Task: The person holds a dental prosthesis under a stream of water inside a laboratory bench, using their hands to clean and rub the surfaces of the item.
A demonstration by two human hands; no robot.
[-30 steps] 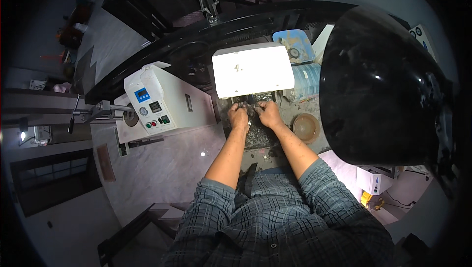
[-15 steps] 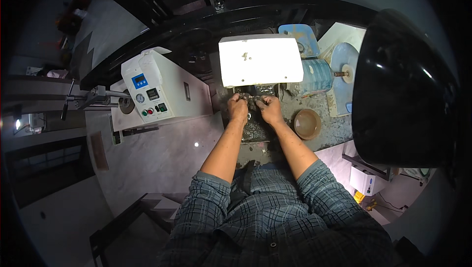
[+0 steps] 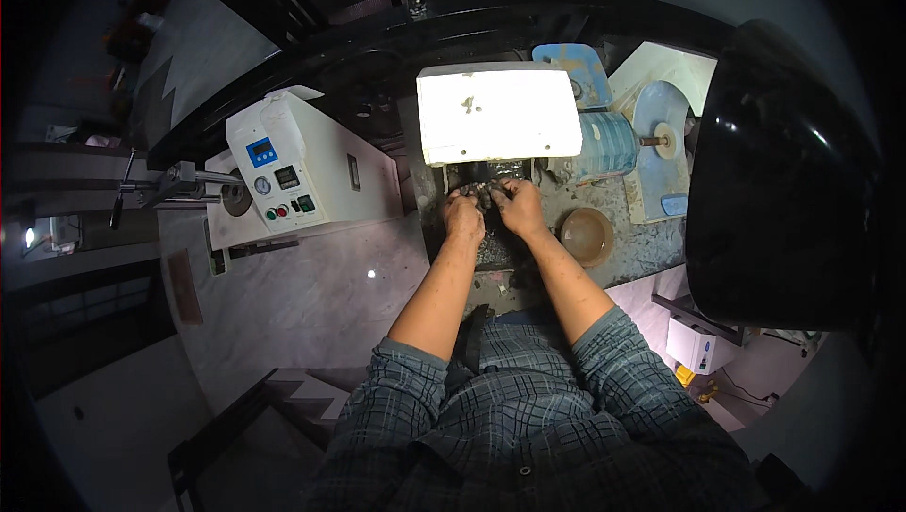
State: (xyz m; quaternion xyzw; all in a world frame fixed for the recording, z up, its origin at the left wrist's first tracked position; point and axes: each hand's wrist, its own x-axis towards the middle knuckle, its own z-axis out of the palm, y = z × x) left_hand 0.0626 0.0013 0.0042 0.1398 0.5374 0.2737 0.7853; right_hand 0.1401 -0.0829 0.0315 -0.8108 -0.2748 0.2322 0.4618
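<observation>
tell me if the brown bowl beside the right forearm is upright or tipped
Upright: the bowl sits with its round opening facing up.

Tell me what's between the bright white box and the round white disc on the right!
In the head view, a see-through bluish plastic container, then a short brownish rod, show between the bright white box and the round white disc.

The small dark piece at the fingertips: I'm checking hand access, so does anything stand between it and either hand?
Nothing visible does: the left hand and right hand both meet the small dark piece. The white cover is beyond them; the brown bowl sits aside, to the right.
</observation>
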